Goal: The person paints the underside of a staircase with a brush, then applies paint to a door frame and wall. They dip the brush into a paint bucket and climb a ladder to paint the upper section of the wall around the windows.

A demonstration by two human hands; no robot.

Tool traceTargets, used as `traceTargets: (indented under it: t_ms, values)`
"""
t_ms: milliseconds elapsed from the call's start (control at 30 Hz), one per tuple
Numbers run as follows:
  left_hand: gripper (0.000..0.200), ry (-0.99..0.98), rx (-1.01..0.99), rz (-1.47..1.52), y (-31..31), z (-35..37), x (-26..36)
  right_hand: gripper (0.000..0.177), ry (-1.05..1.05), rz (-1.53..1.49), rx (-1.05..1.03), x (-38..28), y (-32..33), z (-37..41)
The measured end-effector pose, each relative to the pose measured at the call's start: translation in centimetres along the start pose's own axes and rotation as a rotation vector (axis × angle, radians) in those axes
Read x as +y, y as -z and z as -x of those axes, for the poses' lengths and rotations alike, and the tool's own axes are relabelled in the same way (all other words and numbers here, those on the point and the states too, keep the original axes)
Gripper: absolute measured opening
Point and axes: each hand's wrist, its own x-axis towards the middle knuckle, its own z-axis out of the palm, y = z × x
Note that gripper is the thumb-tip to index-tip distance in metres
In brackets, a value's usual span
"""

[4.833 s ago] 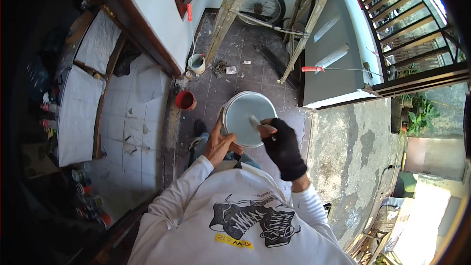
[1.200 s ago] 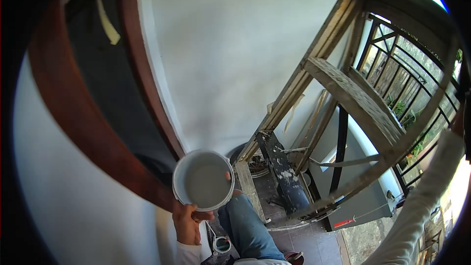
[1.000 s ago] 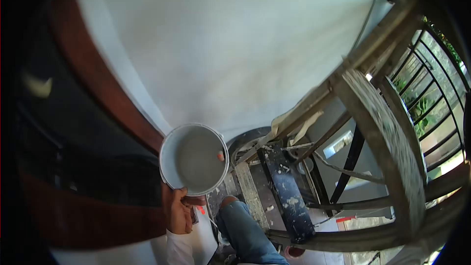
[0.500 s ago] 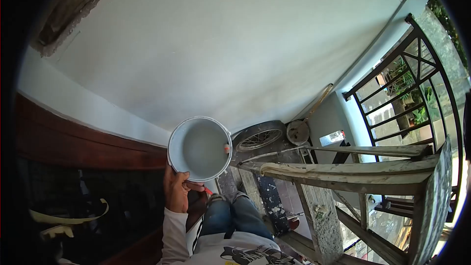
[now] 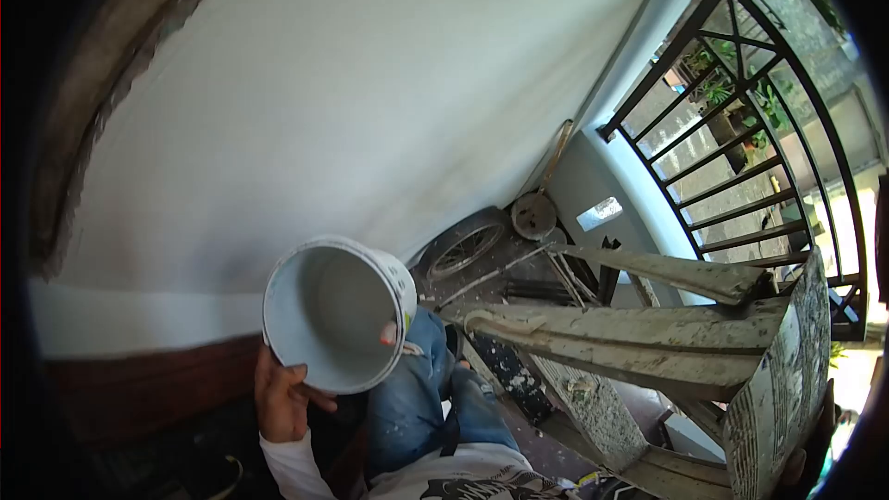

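Observation:
My left hand (image 5: 282,398) is closed on the lower edge of a white plastic bucket (image 5: 403,282), thumb at the rim. The bucket tilts with its mouth facing me, and its pale inside shows. A small red-and-white thing (image 5: 389,332) lies against the inner wall; I cannot make out its kind. Beside my legs stands a paint-spattered wooden stepladder (image 5: 630,338). At its lower right edge a dark brownish shape (image 5: 793,468) may be fingers of my right hand, but it is too dim to tell.
A pale wall (image 5: 370,102) rises ahead. At its foot lie a wheel with a tyre (image 5: 468,245) and a round pan (image 5: 534,215) near a wooden handle (image 5: 558,153). A dark metal railing (image 5: 732,130) stands at the right, and a dark red wooden ledge (image 5: 176,384) at the left.
The bucket has moved left and down with my left hand and tilted, so its outer side shows. My view has turned, and the stepladder appears closer.

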Motion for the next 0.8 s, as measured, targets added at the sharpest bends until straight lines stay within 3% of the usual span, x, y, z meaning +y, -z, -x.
traceTargets:
  t_ms: [233,267,567,600,633,700,800]
  values:
    - [0.094,0.033,-0.02,-0.007,-1.7,-0.4,2.8,0.019,-0.045,-0.025,-0.049,-2.9,-0.1,0.6]
    - [0.077,0.07,-0.119,0.082,0.3,-0.9,2.2,0.021,-0.055,-0.028,-0.065,-3.1,-0.3,0.4]
    - [0.082,0.161,-0.225,-0.085,-4.5,-1.1,11.8,0.038,-0.152,-0.077,-0.257,-3.8,1.1,-3.3]
    - [0.064,0.122,-0.259,-0.117,-4.8,-0.8,13.0,0.04,-0.161,-0.086,-0.277,-3.8,1.2,-3.6]
    - [0.064,0.116,-0.256,-0.124,-5.9,-0.7,14.3,0.042,-0.175,-0.097,-0.302,-3.9,1.1,-3.8]
    - [0.099,0.092,-0.258,-0.148,-8.3,-0.9,17.1,0.046,-0.209,-0.118,-0.35,-4.2,1.1,-4.1]
    - [0.097,0.111,-0.306,-0.097,-8.9,0.2,19.8,0.052,-0.252,-0.158,-0.436,-4.7,1.6,-5.1]
